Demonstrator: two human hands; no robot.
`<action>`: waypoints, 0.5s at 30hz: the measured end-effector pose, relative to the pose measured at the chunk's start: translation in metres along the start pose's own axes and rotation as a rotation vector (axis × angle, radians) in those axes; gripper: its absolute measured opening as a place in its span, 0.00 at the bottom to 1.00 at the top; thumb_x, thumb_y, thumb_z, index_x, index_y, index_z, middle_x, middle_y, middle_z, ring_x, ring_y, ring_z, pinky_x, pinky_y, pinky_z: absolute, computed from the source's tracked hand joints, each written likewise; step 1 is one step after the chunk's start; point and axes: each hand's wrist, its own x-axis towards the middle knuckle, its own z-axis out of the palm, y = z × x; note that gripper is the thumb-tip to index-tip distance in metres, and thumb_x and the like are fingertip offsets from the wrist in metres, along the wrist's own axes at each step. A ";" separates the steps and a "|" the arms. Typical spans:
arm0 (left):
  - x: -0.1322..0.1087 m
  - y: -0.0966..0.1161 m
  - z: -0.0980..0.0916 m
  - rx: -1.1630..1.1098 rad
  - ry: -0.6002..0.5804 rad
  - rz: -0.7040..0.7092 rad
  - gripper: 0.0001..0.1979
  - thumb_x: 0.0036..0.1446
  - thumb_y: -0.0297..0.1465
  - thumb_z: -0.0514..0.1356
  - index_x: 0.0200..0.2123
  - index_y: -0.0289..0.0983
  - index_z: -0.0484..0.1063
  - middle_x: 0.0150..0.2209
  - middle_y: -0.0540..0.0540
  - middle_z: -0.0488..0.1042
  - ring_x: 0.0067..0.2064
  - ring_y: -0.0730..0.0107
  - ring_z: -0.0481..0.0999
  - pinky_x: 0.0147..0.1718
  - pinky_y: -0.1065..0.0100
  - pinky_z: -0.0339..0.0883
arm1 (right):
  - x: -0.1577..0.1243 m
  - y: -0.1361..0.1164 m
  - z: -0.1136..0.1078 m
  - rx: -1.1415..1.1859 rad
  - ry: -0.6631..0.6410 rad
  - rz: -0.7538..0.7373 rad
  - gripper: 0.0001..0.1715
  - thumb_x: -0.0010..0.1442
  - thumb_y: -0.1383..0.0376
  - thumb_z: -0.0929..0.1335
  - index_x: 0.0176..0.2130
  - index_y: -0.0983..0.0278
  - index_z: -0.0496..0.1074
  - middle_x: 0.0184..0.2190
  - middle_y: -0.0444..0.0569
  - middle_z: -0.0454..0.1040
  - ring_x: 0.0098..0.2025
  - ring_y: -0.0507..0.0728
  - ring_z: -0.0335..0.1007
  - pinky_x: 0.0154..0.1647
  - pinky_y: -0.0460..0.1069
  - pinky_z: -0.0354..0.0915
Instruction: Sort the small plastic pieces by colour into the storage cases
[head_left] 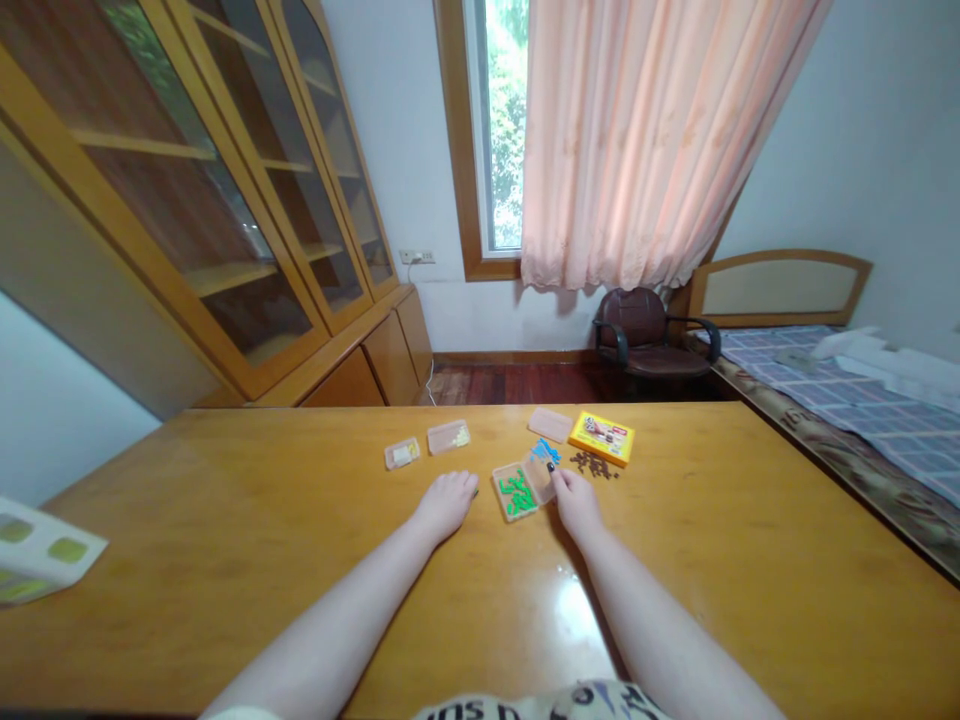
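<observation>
My left hand (448, 504) rests on the wooden table (247, 570) with its fingers curled, holding nothing I can see. It lies just left of a clear plastic box (516, 492) of bright green pieces. My right hand (576, 502) has its fingertips at the edge of the box's open clear lid (541, 482). Small blue pieces (545, 452) lie just beyond those fingertips. Dark brown bits (592, 464) are scattered to the right, below a yellow printed box (601, 438). A pinkish flat lid (550, 424) lies behind the blue pieces.
Two small clear boxes (402, 453) (448, 436) with pale contents stand left of my hands. A white printed box (41, 550) sits at the table's left edge. Beyond the table are a glass-fronted cabinet (225, 190), a dark chair (645, 335) and a bed (847, 420).
</observation>
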 end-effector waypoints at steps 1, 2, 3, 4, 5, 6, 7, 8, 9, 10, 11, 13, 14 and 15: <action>0.003 0.002 0.000 0.002 -0.024 -0.016 0.12 0.63 0.29 0.45 0.40 0.36 0.68 0.38 0.41 0.72 0.41 0.59 0.72 0.40 0.60 0.64 | 0.000 0.000 0.000 -0.001 -0.004 0.001 0.27 0.58 0.47 0.58 0.20 0.62 0.62 0.17 0.44 0.65 0.23 0.55 0.61 0.25 0.47 0.52; 0.005 0.003 0.000 0.000 -0.041 -0.029 0.12 0.63 0.28 0.45 0.40 0.36 0.68 0.38 0.41 0.73 0.40 0.60 0.73 0.39 0.60 0.64 | 0.000 0.000 0.000 -0.005 -0.007 0.003 0.26 0.58 0.47 0.58 0.20 0.62 0.62 0.17 0.44 0.65 0.23 0.55 0.62 0.25 0.47 0.52; 0.006 0.004 0.000 -0.004 -0.049 -0.038 0.13 0.63 0.27 0.44 0.40 0.36 0.67 0.38 0.41 0.73 0.40 0.60 0.73 0.39 0.61 0.64 | 0.000 0.000 0.000 -0.010 -0.013 0.006 0.26 0.58 0.48 0.58 0.20 0.62 0.62 0.17 0.44 0.65 0.24 0.55 0.62 0.25 0.47 0.52; 0.007 0.005 0.000 -0.008 -0.053 -0.044 0.13 0.62 0.26 0.44 0.40 0.36 0.67 0.38 0.41 0.73 0.40 0.60 0.73 0.39 0.61 0.64 | -0.001 -0.001 0.000 -0.014 -0.019 0.008 0.26 0.58 0.49 0.58 0.20 0.62 0.62 0.17 0.44 0.65 0.24 0.55 0.62 0.25 0.47 0.52; 0.007 0.005 0.000 -0.010 -0.055 -0.052 0.13 0.62 0.26 0.44 0.40 0.36 0.67 0.38 0.41 0.73 0.40 0.60 0.73 0.40 0.61 0.64 | -0.001 -0.001 0.000 -0.015 -0.024 0.008 0.25 0.58 0.49 0.58 0.20 0.62 0.63 0.17 0.44 0.66 0.24 0.55 0.63 0.25 0.47 0.52; 0.007 0.005 0.000 -0.012 -0.058 -0.063 0.12 0.62 0.26 0.44 0.40 0.35 0.67 0.37 0.41 0.73 0.40 0.60 0.74 0.40 0.61 0.64 | -0.001 -0.002 0.000 -0.014 -0.027 0.008 0.25 0.58 0.50 0.58 0.20 0.62 0.63 0.17 0.44 0.66 0.24 0.55 0.63 0.25 0.47 0.53; 0.007 0.005 -0.001 -0.013 -0.062 -0.077 0.12 0.62 0.26 0.44 0.40 0.35 0.67 0.37 0.40 0.73 0.40 0.60 0.74 0.39 0.61 0.64 | -0.001 -0.003 0.000 -0.011 -0.028 0.006 0.25 0.58 0.50 0.58 0.20 0.62 0.64 0.17 0.45 0.66 0.24 0.56 0.64 0.25 0.47 0.53; 0.006 0.005 -0.001 -0.014 -0.065 -0.090 0.12 0.62 0.26 0.44 0.40 0.35 0.67 0.37 0.40 0.74 0.40 0.59 0.74 0.39 0.61 0.64 | -0.002 -0.003 0.000 -0.007 -0.026 0.004 0.25 0.58 0.50 0.58 0.20 0.63 0.64 0.18 0.45 0.67 0.24 0.56 0.64 0.26 0.47 0.53; 0.006 0.005 -0.002 -0.014 -0.068 -0.100 0.12 0.62 0.27 0.44 0.39 0.34 0.67 0.37 0.39 0.73 0.40 0.59 0.74 0.39 0.61 0.64 | -0.002 -0.004 0.000 -0.005 -0.026 0.002 0.25 0.58 0.50 0.58 0.21 0.63 0.64 0.18 0.45 0.67 0.24 0.56 0.64 0.26 0.47 0.53; 0.005 0.006 -0.004 -0.015 -0.068 -0.108 0.12 0.63 0.28 0.44 0.40 0.34 0.66 0.37 0.39 0.73 0.41 0.59 0.74 0.40 0.60 0.64 | -0.002 -0.006 0.000 -0.005 -0.027 0.003 0.25 0.57 0.49 0.58 0.21 0.63 0.65 0.18 0.45 0.68 0.24 0.56 0.64 0.26 0.47 0.53; 0.005 0.008 -0.006 -0.021 -0.060 -0.114 0.12 0.63 0.29 0.44 0.40 0.34 0.66 0.37 0.39 0.73 0.41 0.59 0.73 0.40 0.60 0.64 | -0.003 -0.007 0.000 -0.007 -0.031 0.005 0.25 0.57 0.49 0.58 0.21 0.63 0.65 0.18 0.45 0.68 0.24 0.55 0.63 0.26 0.47 0.53; 0.007 0.014 -0.010 -0.044 -0.018 -0.107 0.12 0.64 0.30 0.44 0.40 0.34 0.66 0.38 0.39 0.73 0.42 0.59 0.72 0.41 0.61 0.63 | -0.003 -0.009 0.000 -0.015 -0.042 0.006 0.26 0.58 0.48 0.57 0.20 0.63 0.64 0.18 0.45 0.67 0.24 0.55 0.63 0.25 0.47 0.52; 0.009 0.019 -0.013 -0.061 0.011 -0.097 0.13 0.64 0.31 0.44 0.40 0.34 0.66 0.39 0.40 0.72 0.42 0.60 0.72 0.42 0.61 0.63 | -0.004 -0.010 0.000 -0.023 -0.049 0.006 0.27 0.58 0.48 0.57 0.20 0.63 0.64 0.18 0.45 0.66 0.24 0.55 0.62 0.25 0.46 0.52; 0.011 0.024 -0.015 -0.080 0.041 -0.077 0.13 0.65 0.32 0.44 0.40 0.35 0.66 0.39 0.40 0.72 0.42 0.60 0.72 0.42 0.61 0.62 | -0.004 -0.010 0.000 -0.031 -0.054 0.005 0.27 0.58 0.47 0.57 0.20 0.63 0.64 0.18 0.45 0.66 0.24 0.55 0.62 0.25 0.46 0.52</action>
